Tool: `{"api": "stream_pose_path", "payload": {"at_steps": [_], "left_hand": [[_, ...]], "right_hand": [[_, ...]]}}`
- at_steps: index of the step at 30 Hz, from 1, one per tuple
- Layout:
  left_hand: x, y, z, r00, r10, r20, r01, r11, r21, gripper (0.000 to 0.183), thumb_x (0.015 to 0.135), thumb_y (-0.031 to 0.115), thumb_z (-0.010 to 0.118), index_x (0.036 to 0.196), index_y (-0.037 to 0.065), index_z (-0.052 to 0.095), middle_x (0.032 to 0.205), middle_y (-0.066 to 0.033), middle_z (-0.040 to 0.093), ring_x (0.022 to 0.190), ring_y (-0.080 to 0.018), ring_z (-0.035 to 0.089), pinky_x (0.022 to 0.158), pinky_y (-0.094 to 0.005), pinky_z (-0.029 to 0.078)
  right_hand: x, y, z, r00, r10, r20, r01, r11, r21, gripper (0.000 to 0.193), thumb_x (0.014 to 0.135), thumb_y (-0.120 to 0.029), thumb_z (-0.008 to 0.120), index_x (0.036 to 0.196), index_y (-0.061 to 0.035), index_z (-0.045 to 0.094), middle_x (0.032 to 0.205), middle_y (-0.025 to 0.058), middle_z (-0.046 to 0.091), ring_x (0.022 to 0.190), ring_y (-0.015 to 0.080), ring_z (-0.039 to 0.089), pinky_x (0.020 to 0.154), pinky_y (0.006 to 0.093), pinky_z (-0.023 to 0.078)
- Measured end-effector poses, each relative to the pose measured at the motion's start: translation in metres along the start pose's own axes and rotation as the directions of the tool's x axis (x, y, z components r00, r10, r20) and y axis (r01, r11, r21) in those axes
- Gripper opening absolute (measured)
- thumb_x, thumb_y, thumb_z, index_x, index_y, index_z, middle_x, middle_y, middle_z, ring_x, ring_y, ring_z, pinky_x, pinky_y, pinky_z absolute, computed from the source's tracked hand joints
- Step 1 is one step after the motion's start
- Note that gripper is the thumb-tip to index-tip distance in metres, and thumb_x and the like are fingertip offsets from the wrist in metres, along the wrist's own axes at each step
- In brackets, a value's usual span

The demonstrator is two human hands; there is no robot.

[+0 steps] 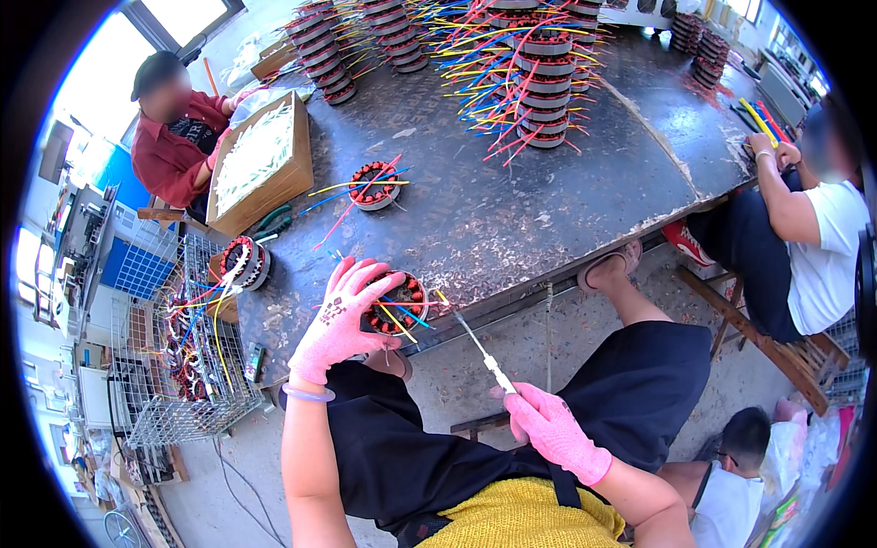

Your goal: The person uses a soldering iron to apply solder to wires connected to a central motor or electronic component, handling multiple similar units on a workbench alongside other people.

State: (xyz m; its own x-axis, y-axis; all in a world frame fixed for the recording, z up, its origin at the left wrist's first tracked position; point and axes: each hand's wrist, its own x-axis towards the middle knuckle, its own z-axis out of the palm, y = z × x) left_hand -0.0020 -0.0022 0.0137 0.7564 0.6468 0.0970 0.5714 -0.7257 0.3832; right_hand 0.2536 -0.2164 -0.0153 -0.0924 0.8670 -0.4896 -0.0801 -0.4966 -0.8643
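My left hand (340, 318), in a pink glove, has its thumb and fingers around the left side of a ring-shaped motor stator (418, 294) at the table's near edge. Red windings line the ring, and yellow, blue and red wires stick out of it. In front of my lap, my right hand (555, 429), also gloved in pink, is closed on a thin rod-like tool (496, 367) with a white grip. Its slender shaft points up and left, its tip close to the stator's right side, near a short yellow piece. Whether they touch I cannot tell.
Another wired stator (374, 186) lies beyond my left hand; one with white ties (245, 263) sits at the left edge. Stacked stators (545, 91) stand far back. A cardboard box (301, 155), pliers (273, 222) and a wire basket (196, 402) are leftward. Co-workers sit left and right.
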Motion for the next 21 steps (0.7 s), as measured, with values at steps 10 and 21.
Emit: {"api": "stream_pose_path", "payload": {"at_steps": [10, 21], "left_hand": [[0.0002, -0.0016, 0.0005, 1.000, 0.003, 0.006, -0.003, 1.000, 0.000, 0.090, 0.056, 0.029, 0.088, 0.138, 0.013, 0.055, 0.137, -0.0114, 0.052, 0.138, -0.0334, 0.041, 0.122, -0.0515, 0.019], [-0.0001, -0.0005, 0.0002, 1.000, -0.003, 0.007, 0.003, 1.000, 0.005, 0.088, 0.058, 0.031, 0.087, 0.138, 0.013, 0.055, 0.137, -0.0121, 0.052, 0.138, -0.0332, 0.041, 0.122, -0.0520, 0.019]], "right_hand": [[-0.0001, -0.0018, 0.0006, 1.000, -0.022, -0.007, 0.022, 0.999, -0.023, 0.035, 0.104, -0.025, 0.048, 0.124, 0.0008, 0.060, 0.070, 0.0047, 0.054, 0.062, 0.0106, 0.052, 0.061, 0.0297, 0.045], [0.0001, -0.0059, 0.0011, 0.999, -0.037, 0.004, 0.037, 0.997, -0.061, 0.036, 0.104, -0.027, 0.048, 0.123, 0.0008, 0.060, 0.071, 0.0070, 0.056, 0.062, 0.0130, 0.057, 0.062, 0.0311, 0.047]]}}
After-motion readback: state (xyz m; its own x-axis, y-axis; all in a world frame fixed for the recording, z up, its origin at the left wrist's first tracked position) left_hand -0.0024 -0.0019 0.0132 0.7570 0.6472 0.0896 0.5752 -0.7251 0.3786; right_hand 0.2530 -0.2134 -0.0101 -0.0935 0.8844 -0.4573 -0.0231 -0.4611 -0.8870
